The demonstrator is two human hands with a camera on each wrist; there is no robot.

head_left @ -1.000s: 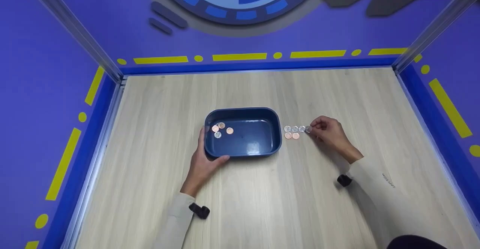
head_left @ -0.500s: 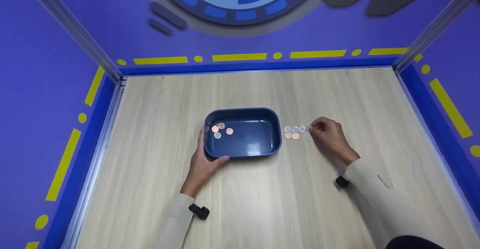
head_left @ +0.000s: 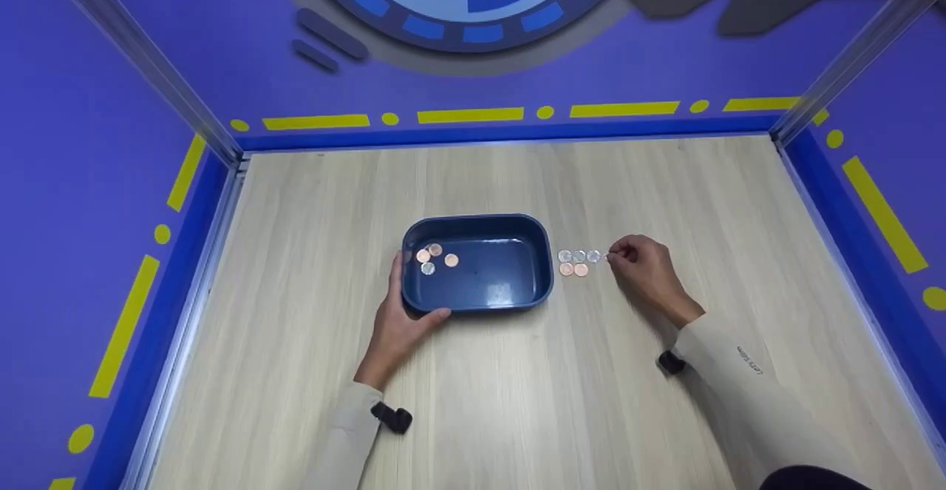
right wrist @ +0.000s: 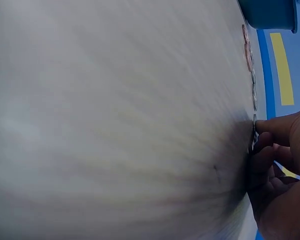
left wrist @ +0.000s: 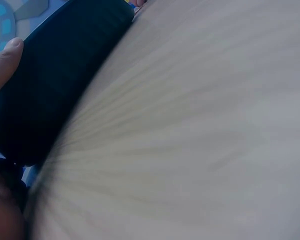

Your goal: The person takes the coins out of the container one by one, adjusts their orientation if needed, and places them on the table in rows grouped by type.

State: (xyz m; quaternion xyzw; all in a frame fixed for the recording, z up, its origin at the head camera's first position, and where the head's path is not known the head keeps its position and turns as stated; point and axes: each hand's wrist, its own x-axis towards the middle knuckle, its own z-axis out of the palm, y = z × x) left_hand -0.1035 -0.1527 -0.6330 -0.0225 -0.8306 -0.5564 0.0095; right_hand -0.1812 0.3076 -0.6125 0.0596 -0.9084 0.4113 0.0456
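My left hand [head_left: 395,331] grips the near left corner of a dark blue rectangular box [head_left: 480,276], thumb along the front wall and fingers at the left side. In the left wrist view the thumb [left wrist: 7,62] lies against the box wall [left wrist: 55,75]. To the right of the box, my right hand [head_left: 649,272] pinches a silver coin [head_left: 607,257], mostly hidden by thumb and fingers. That coin is at the right end of a row of silver coins [head_left: 579,256]. Two copper coins [head_left: 567,270] lie just below the row.
Inside the box, several copper coins [head_left: 451,260] and a silver coin [head_left: 428,269] lie toward the left end. The pale wooden table [head_left: 502,401] is bounded by blue-purple panels [head_left: 473,91] at the back and sides.
Less of the pinched coin shows at the right fingertips than before. My right wrist and forearm have shifted slightly left. The left hand keeps its place on the box.
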